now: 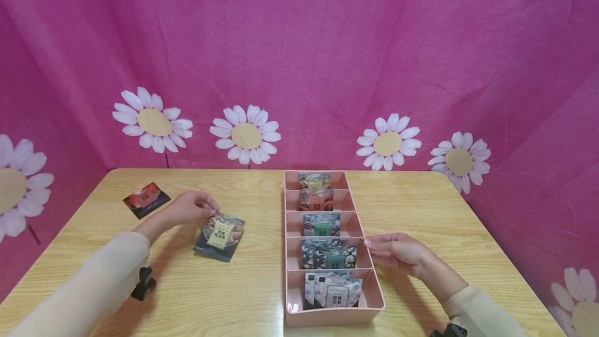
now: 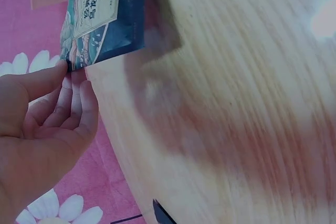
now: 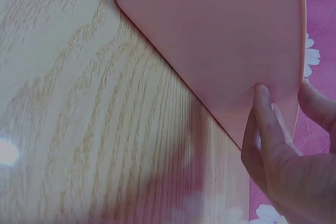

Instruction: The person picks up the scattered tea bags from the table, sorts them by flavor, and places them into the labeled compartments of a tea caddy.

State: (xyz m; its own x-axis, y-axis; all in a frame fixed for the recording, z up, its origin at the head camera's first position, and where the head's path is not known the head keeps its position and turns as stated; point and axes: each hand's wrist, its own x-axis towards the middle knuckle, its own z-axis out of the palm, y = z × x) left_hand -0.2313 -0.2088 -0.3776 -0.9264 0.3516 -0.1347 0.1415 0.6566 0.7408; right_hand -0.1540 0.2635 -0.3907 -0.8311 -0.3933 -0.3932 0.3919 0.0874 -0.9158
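Note:
My left hand [image 1: 191, 208] pinches a dark tea sachet [image 1: 220, 237] by its top corner, thumb on one side and fingers on the other. In the left wrist view the sachet [image 2: 105, 22] hangs over the table with its cream label showing, above its shadow. To the right stands a long pink box [image 1: 333, 318] split into a row of compartments with upright tea sachets in them. My right hand [image 1: 400, 253] rests on the box's right side. Close up, its fingertips [image 3: 261, 90] touch the outer wall [image 3: 210, 30] and the thumb lies at the rim.
A red and black sachet [image 1: 147, 199] lies flat at the table's back left. White sachets [image 1: 337, 295] fill the box's nearest compartment, with green-labelled ones [image 1: 322, 229] and a red one [image 1: 316, 202] farther back. A pink flowered cloth [image 1: 299, 66] hangs behind the wooden table [image 1: 252, 300].

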